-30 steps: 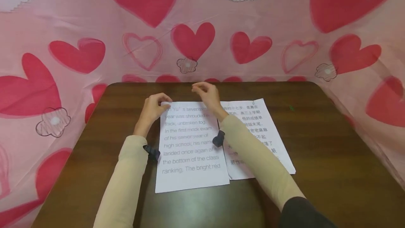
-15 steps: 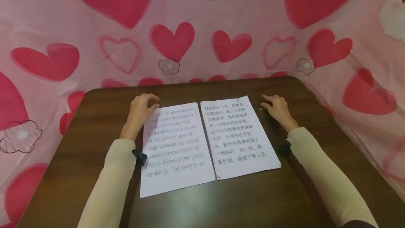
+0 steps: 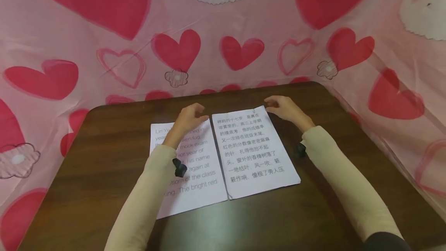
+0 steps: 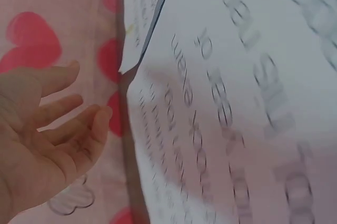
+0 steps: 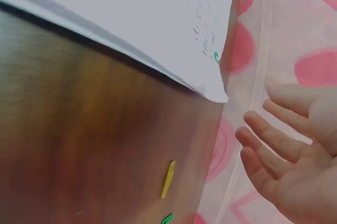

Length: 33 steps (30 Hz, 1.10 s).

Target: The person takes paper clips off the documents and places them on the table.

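Two stacks of printed paper lie side by side on the table. My left hand (image 3: 188, 121) hovers over the top right of the English-text stack (image 3: 205, 195), its fingers loosely bent and holding nothing. Just past the top right corner of the Chinese-text stack (image 3: 258, 146) is my right hand (image 3: 287, 108), fingers apart and relaxed. At that stack's top edge sits a green paper clip (image 5: 216, 57). A yellow paper clip (image 5: 168, 179) and another green paper clip (image 5: 167, 218) lie on the wood, seen in the right wrist view.
The dark brown wooden table (image 3: 104, 181) has rounded far corners. Behind it and along its sides hangs a pink cloth (image 3: 244, 18) printed with red hearts. A narrow gap separates the two stacks.
My right hand moved from the English-text stack out past the Chinese-text stack, then back to its corner. My left hand shifted right from the English-text stack's left corner. The head view turned right.
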Motion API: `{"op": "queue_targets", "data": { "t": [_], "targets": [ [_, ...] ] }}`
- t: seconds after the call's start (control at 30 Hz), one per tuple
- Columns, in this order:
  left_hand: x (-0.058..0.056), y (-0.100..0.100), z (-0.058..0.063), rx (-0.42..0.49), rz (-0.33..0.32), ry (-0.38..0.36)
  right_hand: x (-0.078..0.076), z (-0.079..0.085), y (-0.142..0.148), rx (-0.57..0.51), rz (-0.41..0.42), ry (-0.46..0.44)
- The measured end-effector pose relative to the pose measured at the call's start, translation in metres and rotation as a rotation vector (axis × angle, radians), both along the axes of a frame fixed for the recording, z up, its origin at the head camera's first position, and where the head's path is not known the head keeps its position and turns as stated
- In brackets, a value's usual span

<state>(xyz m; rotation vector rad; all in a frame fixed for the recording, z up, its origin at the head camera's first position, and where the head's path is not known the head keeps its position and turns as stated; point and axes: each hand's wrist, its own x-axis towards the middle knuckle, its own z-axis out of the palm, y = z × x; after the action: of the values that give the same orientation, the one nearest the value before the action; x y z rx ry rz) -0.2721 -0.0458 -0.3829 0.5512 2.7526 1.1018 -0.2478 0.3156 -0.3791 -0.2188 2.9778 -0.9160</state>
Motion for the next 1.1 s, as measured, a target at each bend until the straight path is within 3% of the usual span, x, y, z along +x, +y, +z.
{"op": "queue_targets", "data": {
  "t": [0.2,0.33,0.47,0.83,1.1],
  "targets": [
    [-0.017,0.02,-0.023,-0.054,0.009,-0.059,-0.018,-0.015,-0.018,0.069,0.068,-0.138],
    [-0.017,0.029,-0.029,-0.097,-0.005,-0.087,-0.02,-0.029,-0.022,0.102,0.074,-0.197],
    [-0.014,0.035,-0.028,-0.076,-0.021,-0.057,-0.021,-0.033,-0.021,0.087,0.057,-0.175],
    [-0.01,0.039,-0.015,0.128,-0.035,0.044,-0.019,-0.012,-0.002,0.018,0.064,-0.078],
    [-0.009,0.044,-0.012,0.201,-0.024,0.079,-0.02,0.006,0.0,-0.049,0.193,-0.038]
  ]
}}
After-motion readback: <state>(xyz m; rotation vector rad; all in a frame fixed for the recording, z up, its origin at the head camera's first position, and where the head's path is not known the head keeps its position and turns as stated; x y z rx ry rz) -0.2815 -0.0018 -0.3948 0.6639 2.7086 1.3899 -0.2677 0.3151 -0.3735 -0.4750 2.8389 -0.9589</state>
